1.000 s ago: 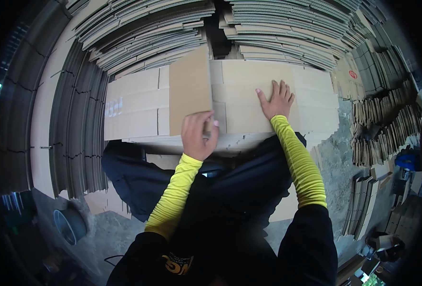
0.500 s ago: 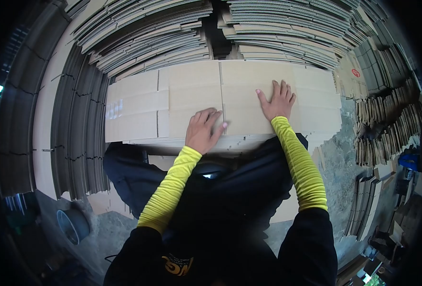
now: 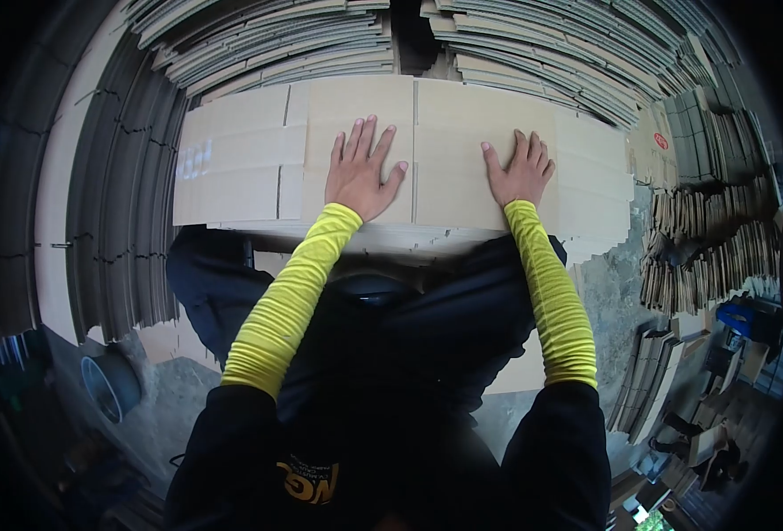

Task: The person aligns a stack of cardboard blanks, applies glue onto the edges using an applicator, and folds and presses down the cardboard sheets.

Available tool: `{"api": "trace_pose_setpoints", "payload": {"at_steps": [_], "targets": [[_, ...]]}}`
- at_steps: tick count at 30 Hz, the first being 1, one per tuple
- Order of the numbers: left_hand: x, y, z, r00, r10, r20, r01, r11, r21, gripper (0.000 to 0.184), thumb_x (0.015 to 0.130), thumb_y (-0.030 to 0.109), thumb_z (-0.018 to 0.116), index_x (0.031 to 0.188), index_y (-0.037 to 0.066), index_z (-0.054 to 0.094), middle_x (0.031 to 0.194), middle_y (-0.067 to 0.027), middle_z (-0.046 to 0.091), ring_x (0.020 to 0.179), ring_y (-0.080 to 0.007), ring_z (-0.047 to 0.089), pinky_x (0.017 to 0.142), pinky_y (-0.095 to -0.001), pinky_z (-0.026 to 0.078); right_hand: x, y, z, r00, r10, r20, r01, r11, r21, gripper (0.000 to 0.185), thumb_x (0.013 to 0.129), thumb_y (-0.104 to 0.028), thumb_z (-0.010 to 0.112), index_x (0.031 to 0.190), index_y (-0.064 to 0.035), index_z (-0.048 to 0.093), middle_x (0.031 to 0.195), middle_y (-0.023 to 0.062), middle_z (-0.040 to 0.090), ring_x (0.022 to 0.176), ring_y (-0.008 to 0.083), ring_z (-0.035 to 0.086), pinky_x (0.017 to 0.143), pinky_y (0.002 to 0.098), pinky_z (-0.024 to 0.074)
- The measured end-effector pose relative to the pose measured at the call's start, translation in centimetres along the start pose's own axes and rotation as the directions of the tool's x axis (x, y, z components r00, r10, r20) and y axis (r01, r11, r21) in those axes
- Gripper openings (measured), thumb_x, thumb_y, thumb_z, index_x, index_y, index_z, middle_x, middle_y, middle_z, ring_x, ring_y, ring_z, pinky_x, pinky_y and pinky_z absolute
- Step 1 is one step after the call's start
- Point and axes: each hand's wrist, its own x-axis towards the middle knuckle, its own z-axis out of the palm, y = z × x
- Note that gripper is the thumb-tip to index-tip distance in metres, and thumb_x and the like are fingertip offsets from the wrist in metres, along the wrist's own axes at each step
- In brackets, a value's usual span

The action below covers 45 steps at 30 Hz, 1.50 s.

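Directly beneath the spread fingers [image 3: 366,139], a flat cardboard sheet [image 3: 452,124].

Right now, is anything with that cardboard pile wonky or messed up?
Yes, a bit: the cardboard stack has a jagged right end where its sheets don't line up. The folded piece on top, under the left hand and right hand, looks flat.

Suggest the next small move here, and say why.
Perhaps press down gently to flatten the cardboard: the left hand and right hand rest spread on it, one on each side of a narrow slot, neither closed around anything.
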Motion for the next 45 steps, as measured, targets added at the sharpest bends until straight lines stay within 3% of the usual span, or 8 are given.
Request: {"api": "trace_pose_setpoints", "payload": {"at_steps": [11, 14, 16, 19, 28, 38, 41, 45], "targets": [[0.0, -0.1, 0.0, 1.000, 0.007, 0.023, -0.009, 0.998, 0.059, 0.070, 0.100, 0.055, 0.041, 0.160, 0.020, 0.029, 0.167, -0.0133, 0.023, 0.155, -0.0300, 0.018, 0.125, -0.0509, 0.009, -0.5, -0.3, -0.3, 0.999, -0.024, -0.025, 0.025, 0.999, 0.039, 0.086, 0.089, -0.072, 0.053, 0.147, -0.0087, 0.049, 0.158, 0.0237, 0.036, 0.150, 0.0417, 0.026, 0.120, 0.0623, 0.0133], [-0.1, -0.2, -0.2, 0.999, 0.012, 0.043, -0.014, 0.999, 0.042, 0.071, 0.100, 0.056, 0.041, 0.160, 0.020, 0.030, 0.167, -0.0130, 0.023, 0.155, -0.0293, 0.018, 0.126, -0.0509, 0.009, -3.7, -1.9, -1.6, 0.971, -0.239, 0.020, 0.236, 0.967, 0.092, 0.087, 0.087, -0.072, 0.056, 0.147, -0.0091, 0.050, 0.159, 0.0239, 0.035, 0.150, 0.0421, 0.027, 0.121, 0.0623, 0.0131], [-0.2, -0.2, -0.2, 0.999, 0.025, 0.036, -0.026, 0.999, 0.028, 0.071, 0.101, 0.057, 0.041, 0.159, 0.019, 0.031, 0.167, -0.0130, 0.023, 0.155, -0.0288, 0.017, 0.125, -0.0509, 0.009, -6.4, -3.7, -3.2, 0.860, -0.498, 0.115, 0.478, 0.864, 0.160, 0.087, 0.084, -0.070, 0.062, 0.146, -0.0099, 0.051, 0.159, 0.0226, 0.035, 0.150, 0.0411, 0.028, 0.121, 0.0624, 0.0133], [-0.3, -0.2, -0.2, 0.999, 0.028, 0.039, -0.030, 0.999, 0.036, 0.070, 0.101, 0.057, 0.040, 0.159, 0.018, 0.031, 0.167, -0.0130, 0.023, 0.155, -0.0290, 0.017, 0.125, -0.0510, 0.008, -8.4, -4.4, -4.1, 0.795, -0.598, 0.101, 0.561, 0.788, 0.252, 0.085, 0.081, -0.064, 0.071, 0.147, -0.0136, 0.052, 0.159, 0.0196, 0.037, 0.149, 0.0403, 0.029, 0.120, 0.0624, 0.0170], [-0.4, 0.0, 0.2, 1.000, 0.022, 0.017, -0.023, 0.999, 0.042, 0.071, 0.101, 0.055, 0.041, 0.160, 0.018, 0.030, 0.167, -0.0144, 0.021, 0.155, -0.0309, 0.016, 0.125, -0.0516, 0.008, -8.5, -4.0, -2.7, 0.808, -0.588, 0.020, 0.568, 0.789, 0.235, 0.084, 0.074, -0.060, 0.079, 0.141, -0.0151, 0.057, 0.158, 0.0137, 0.042, 0.148, 0.0359, 0.033, 0.120, 0.0607, 0.0192], [-0.3, -0.1, 0.0, 1.000, 0.024, 0.017, -0.025, 0.999, 0.028, 0.072, 0.100, 0.055, 0.042, 0.160, 0.017, 0.030, 0.167, -0.0151, 0.021, 0.155, -0.0316, 0.016, 0.125, -0.0527, 0.008, -8.5, -4.7, -3.5, 0.819, -0.573, 0.024, 0.553, 0.800, 0.232, 0.079, 0.075, -0.059, 0.078, 0.137, -0.0133, 0.060, 0.155, 0.0134, 0.044, 0.147, 0.0356, 0.035, 0.120, 0.0605, 0.0190], [-0.3, 0.0, 0.0, 0.999, 0.024, 0.022, -0.024, 0.999, 0.025, 0.072, 0.100, 0.056, 0.039, 0.159, 0.016, 0.031, 0.167, -0.0159, 0.021, 0.156, -0.0302, 0.014, 0.126, -0.0523, 0.005, -8.7, -4.9, -3.6, 0.821, -0.571, 0.013, 0.548, 0.795, 0.259, 0.074, 0.078, -0.059, 0.076, 0.133, -0.0124, 0.062, 0.152, 0.0142, 0.047, 0.146, 0.0357, 0.035, 0.121, 0.0608, 0.0163], [-0.3, 0.0, -0.1, 0.999, 0.026, 0.034, -0.027, 0.999, 0.023, 0.073, 0.100, 0.057, 0.040, 0.159, 0.015, 0.031, 0.167, -0.0167, 0.021, 0.156, -0.0309, 0.014, 0.125, -0.0530, 0.005, -8.5, -6.5, -3.1, 0.901, -0.433, -0.006, 0.411, 0.849, 0.332, 0.054, 0.085, -0.050, 0.072, 0.121, -0.0108, 0.066, 0.143, 0.0154, 0.052, 0.139, 0.0370, 0.041, 0.117, 0.0583, 0.0219]]}}
